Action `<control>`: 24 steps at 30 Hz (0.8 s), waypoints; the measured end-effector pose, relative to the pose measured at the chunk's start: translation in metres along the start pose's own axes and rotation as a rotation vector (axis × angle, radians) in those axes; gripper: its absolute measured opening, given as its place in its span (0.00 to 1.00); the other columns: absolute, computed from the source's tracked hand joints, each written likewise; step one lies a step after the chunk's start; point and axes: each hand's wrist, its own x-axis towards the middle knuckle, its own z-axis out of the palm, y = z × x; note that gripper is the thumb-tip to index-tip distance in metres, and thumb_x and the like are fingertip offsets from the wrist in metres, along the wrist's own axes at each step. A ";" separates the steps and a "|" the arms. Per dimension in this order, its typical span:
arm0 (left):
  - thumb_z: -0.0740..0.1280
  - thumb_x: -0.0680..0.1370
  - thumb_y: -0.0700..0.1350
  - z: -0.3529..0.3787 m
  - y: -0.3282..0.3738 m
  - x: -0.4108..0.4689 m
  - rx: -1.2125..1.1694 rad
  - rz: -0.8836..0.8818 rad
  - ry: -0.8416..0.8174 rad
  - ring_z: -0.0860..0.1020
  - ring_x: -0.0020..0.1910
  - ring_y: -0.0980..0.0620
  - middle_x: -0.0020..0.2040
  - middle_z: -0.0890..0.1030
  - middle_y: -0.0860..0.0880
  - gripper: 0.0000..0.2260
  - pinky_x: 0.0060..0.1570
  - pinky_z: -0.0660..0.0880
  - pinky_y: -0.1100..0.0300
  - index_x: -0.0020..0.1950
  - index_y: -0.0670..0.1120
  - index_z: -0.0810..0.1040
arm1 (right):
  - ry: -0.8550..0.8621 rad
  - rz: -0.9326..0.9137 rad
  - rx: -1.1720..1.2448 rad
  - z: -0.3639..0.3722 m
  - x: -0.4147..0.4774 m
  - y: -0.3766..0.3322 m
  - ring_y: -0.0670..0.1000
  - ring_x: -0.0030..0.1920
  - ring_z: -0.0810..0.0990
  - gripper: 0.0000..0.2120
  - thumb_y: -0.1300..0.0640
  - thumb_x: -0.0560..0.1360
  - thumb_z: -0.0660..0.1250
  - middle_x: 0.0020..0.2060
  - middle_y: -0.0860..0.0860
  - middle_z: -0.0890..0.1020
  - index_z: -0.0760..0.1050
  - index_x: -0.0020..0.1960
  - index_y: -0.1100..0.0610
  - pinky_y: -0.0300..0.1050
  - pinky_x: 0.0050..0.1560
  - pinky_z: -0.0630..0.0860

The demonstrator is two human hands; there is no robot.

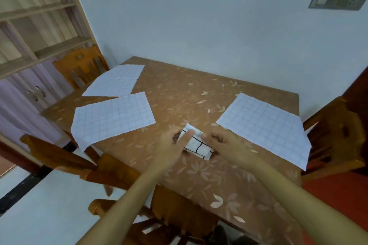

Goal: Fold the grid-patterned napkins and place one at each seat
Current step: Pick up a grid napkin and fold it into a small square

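A small folded white napkin (197,145) with bold black grid lines lies on the brown leaf-patterned table (199,93), near its front middle. My left hand (173,145) grips its left end, thumb on top. My right hand (223,143) holds its right side, fingers curled over the cloth. Three flat white sheets with a fine grid lie spread on the table: one at the far left (116,81), one at the near left (112,119) overhanging the edge, and one at the right (266,127) overhanging the right edge.
Wooden chairs stand around the table: one at the far left (79,65), one at the near left (59,155), one in front of me (159,215), one at the right (338,135). A wall runs behind the table. A shelf and cabinet stand at left.
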 end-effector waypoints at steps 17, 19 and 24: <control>0.67 0.81 0.41 0.109 -0.116 0.031 0.177 -0.344 0.216 0.74 0.27 0.74 0.26 0.67 0.59 0.11 0.30 0.67 0.80 0.38 0.43 0.74 | 0.143 0.571 0.372 0.051 0.066 0.180 0.54 0.39 0.84 0.12 0.53 0.78 0.71 0.43 0.55 0.85 0.79 0.57 0.59 0.56 0.42 0.82; 0.68 0.81 0.40 0.115 -0.138 0.036 0.191 -0.354 0.219 0.75 0.25 0.71 0.24 0.69 0.59 0.14 0.26 0.68 0.77 0.36 0.45 0.72 | 0.135 0.570 0.299 0.054 0.070 0.197 0.50 0.39 0.85 0.13 0.58 0.77 0.72 0.45 0.54 0.85 0.76 0.59 0.59 0.53 0.41 0.83; 0.67 0.79 0.55 0.116 -0.209 0.045 0.433 -0.355 0.136 0.78 0.35 0.58 0.35 0.80 0.55 0.12 0.38 0.73 0.64 0.45 0.47 0.80 | 0.167 0.557 0.196 0.060 0.083 0.221 0.48 0.39 0.85 0.17 0.60 0.76 0.73 0.42 0.55 0.82 0.69 0.59 0.57 0.41 0.34 0.83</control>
